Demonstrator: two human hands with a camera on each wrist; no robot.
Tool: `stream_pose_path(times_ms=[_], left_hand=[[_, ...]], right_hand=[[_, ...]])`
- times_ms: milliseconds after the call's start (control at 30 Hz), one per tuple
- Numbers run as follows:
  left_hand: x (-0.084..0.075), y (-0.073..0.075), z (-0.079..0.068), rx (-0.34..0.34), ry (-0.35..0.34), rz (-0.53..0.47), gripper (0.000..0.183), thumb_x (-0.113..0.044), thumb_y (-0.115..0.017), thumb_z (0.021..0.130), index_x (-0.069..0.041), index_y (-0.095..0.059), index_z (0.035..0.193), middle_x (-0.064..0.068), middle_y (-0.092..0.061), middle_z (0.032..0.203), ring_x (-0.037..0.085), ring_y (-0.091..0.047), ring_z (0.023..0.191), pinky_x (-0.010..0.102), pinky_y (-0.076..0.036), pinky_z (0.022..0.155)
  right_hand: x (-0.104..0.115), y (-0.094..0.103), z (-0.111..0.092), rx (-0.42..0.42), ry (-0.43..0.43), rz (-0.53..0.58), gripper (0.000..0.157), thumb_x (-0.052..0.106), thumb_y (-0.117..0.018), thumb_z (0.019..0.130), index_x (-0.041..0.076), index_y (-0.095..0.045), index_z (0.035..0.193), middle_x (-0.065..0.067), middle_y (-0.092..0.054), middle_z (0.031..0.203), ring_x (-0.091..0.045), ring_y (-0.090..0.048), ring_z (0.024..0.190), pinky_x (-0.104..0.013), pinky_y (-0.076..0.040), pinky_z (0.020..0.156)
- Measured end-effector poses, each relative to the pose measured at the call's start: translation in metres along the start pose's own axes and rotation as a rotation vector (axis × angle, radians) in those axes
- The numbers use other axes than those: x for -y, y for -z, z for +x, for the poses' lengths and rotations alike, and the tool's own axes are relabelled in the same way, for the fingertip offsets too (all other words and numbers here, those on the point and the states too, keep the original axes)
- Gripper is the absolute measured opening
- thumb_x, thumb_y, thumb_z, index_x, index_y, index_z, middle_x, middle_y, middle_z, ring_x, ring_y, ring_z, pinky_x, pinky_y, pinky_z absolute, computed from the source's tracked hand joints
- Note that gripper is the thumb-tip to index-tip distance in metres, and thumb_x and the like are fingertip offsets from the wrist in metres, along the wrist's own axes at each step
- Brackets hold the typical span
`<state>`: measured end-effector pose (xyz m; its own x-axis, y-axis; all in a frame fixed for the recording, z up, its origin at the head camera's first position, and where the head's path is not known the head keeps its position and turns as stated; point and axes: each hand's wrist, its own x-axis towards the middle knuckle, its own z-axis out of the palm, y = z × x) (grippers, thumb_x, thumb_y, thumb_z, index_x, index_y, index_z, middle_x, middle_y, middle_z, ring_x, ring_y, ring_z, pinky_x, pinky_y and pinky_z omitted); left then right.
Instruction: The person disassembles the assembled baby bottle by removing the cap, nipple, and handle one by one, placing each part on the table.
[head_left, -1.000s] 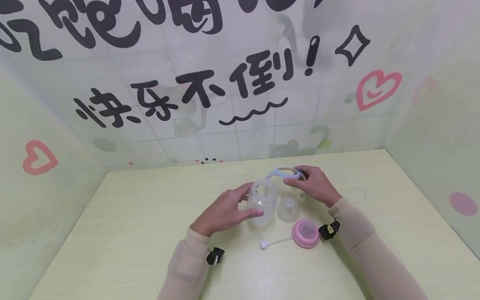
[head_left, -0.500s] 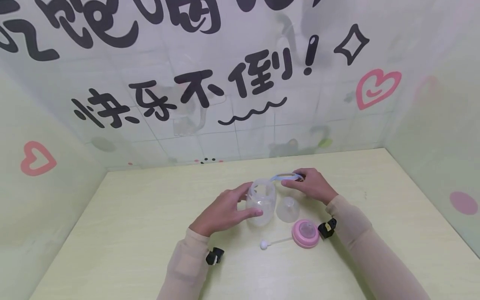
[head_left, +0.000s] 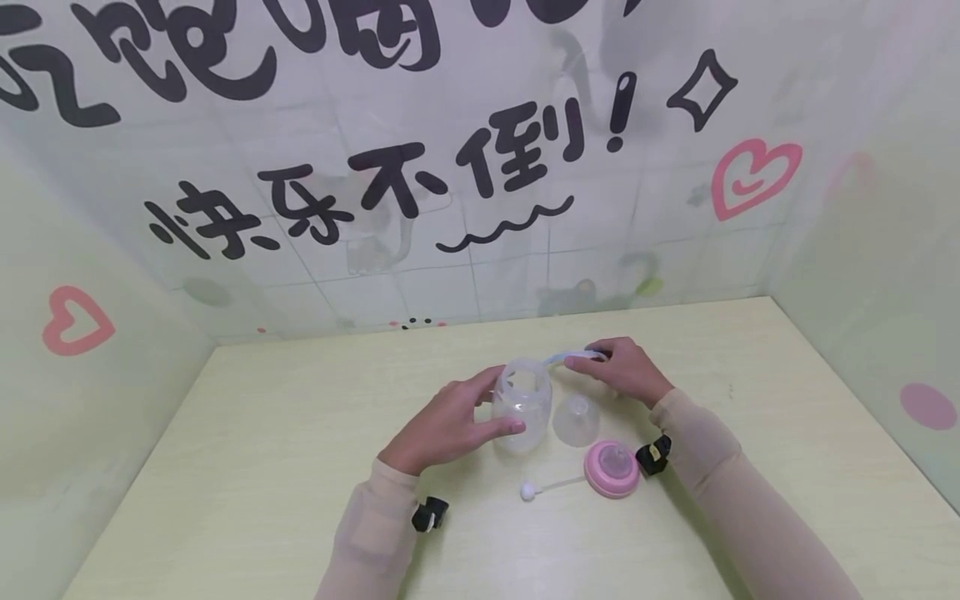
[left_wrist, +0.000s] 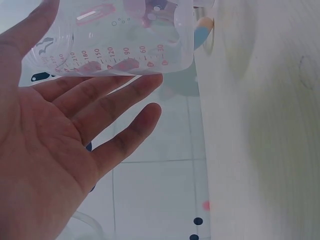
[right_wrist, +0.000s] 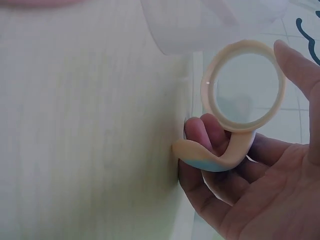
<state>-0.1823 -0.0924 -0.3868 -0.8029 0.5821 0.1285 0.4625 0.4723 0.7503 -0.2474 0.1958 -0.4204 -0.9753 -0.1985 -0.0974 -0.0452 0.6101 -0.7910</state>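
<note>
In the head view my left hand [head_left: 450,425] holds a clear baby bottle [head_left: 522,417] upright, thumb in front and fingers behind. The left wrist view shows red measuring marks on the bottle [left_wrist: 115,37], with the lower fingers spread below it. My right hand [head_left: 633,372] grips a bottle handle [head_left: 573,354] just right of and behind the bottle. Seen from the right wrist, this handle [right_wrist: 206,156] is a cream ring with a curved, blue-backed grip; the fingers hook through the grip and the thumb rests at the ring's edge. Part of the handle is hidden behind the bottle and fingers.
A clear dome cap [head_left: 576,423] stands on the table [head_left: 262,467] between the hands. In front of it lies a pink collar with a nipple [head_left: 612,469], its thin straw ending in a white ball [head_left: 528,492]. Walls [head_left: 420,287] enclose the back and sides.
My right hand has lowered the handle slightly and tipped its ring flatter, so it now shows nearly edge-on. The left hand and bottle have stayed in place.
</note>
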Motion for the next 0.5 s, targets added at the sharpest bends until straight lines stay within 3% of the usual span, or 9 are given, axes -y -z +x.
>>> stream_pose_path(times_ms=[267,500], left_hand=[[0.0012,0.0006,-0.0012,-0.001,-0.003,-0.005,0.065,-0.039,-0.076,0.088,-0.013,-0.051,0.142,-0.012,-0.069,0.114,0.011,-0.065,0.109,0.046,-0.047,0.099],[0.0013,0.0008,-0.0015,0.003,-0.004,-0.010,0.065,-0.038,-0.075,0.089,-0.013,-0.050,0.143,-0.010,-0.069,0.115,0.013,-0.065,0.110,0.046,-0.047,0.099]], right_hand=[[0.0036,-0.0027,-0.0029,-0.022,0.012,-0.029,0.052,0.051,-0.071,0.088,0.002,-0.070,0.103,-0.005,-0.058,0.077,-0.016,-0.050,0.063,-0.031,-0.045,0.054],[0.0016,-0.0021,-0.0033,-0.023,-0.001,-0.062,0.071,0.056,-0.068,0.088,-0.005,-0.063,0.125,-0.019,-0.067,0.109,-0.021,-0.059,0.073,-0.032,-0.049,0.060]])
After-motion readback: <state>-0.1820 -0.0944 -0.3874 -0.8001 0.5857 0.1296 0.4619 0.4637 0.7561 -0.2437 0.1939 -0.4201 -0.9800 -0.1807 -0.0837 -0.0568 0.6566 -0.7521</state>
